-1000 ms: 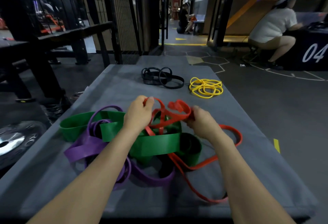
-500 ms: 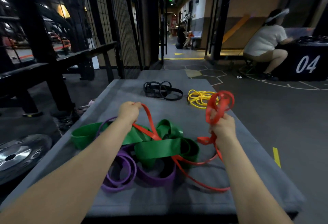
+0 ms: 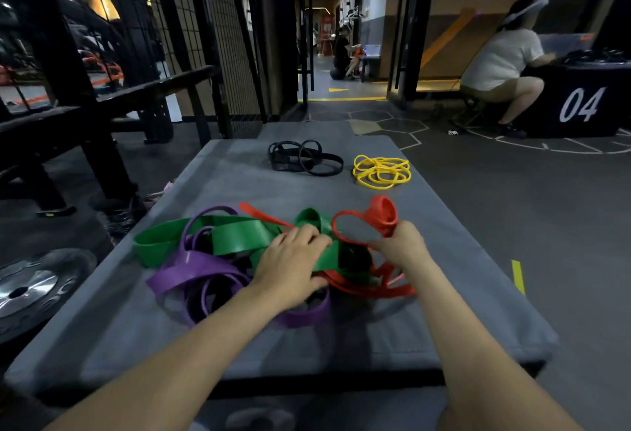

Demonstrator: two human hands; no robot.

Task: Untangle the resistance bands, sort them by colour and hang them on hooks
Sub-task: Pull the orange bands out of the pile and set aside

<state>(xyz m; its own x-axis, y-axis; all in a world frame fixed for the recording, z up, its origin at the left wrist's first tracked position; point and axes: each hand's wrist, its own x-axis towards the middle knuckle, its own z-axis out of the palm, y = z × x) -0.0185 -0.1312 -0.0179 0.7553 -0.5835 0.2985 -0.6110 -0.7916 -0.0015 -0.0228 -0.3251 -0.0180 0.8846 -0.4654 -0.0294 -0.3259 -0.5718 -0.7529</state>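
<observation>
A tangle of bands lies on the grey mat [image 3: 239,178]: wide green bands [image 3: 235,236], purple bands [image 3: 191,270] at the left, and thin red bands [image 3: 372,290] threaded through them. My right hand [image 3: 403,246] is closed on a bunched coil of red band [image 3: 384,214], held just above the pile's right side. My left hand [image 3: 293,266] presses flat on the green band in the middle of the pile, with its fingers spread. Sorted black bands [image 3: 305,159] and yellow bands [image 3: 382,173] lie apart at the mat's far end.
A steel weight plate [image 3: 30,290] lies on the floor at the left. A black bench and rack frame [image 3: 102,106] stand at the far left. A person squats at the back right beside a black box marked 04 [image 3: 580,103]. No hooks are in view.
My left hand let go of the red strand and dropped flat onto the green band. My right hand lowered the red coil and drew it in toward the pile.
</observation>
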